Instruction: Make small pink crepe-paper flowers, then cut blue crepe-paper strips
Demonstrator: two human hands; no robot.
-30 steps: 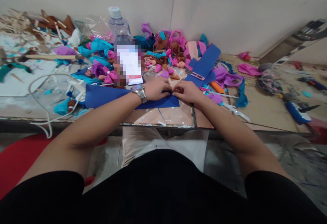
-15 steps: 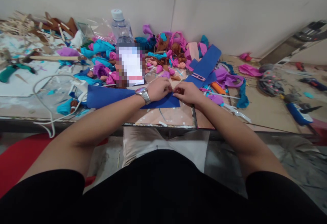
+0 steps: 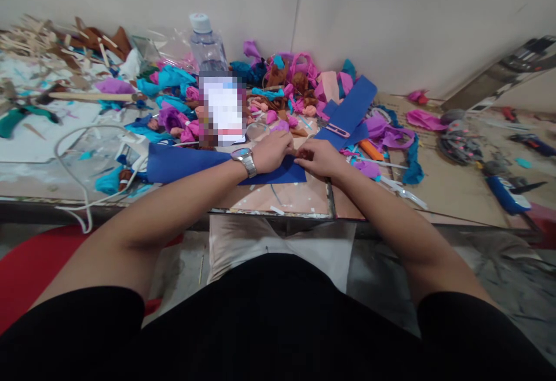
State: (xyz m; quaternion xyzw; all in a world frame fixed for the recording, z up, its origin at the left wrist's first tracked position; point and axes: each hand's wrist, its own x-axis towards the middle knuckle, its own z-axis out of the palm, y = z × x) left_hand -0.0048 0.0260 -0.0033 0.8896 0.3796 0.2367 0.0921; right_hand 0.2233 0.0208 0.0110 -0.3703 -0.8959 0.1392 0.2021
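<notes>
A long blue strip of sheet material point(image 3: 186, 164) lies along the near side of the table. My left hand point(image 3: 274, 150), with a metal watch point(image 3: 245, 161) on its wrist, rests over the strip's right part, fingers closed. Just to its right, my right hand point(image 3: 322, 157) has its thumb and fingers pinched together at the strip's upper edge. The fingertips of both hands nearly meet, and whatever they pinch is too small or hidden to make out. Beyond my right hand, a narrow pink slotted tool point(image 3: 337, 130) lies on more blue pieces point(image 3: 354, 100).
Crumpled pink, purple, turquoise and brown scraps point(image 3: 174, 80) pile up behind the hands. A phone point(image 3: 223, 109) leans near a clear bottle point(image 3: 208, 45). On the left are green-handled pliers point(image 3: 26, 117) and a white cable point(image 3: 72, 132); a pin-studded grey cushion point(image 3: 458, 140) sits right.
Both hands stay at nearly the same place over the blue strip. Only the left fingers have shifted slightly; the things on the table have not moved.
</notes>
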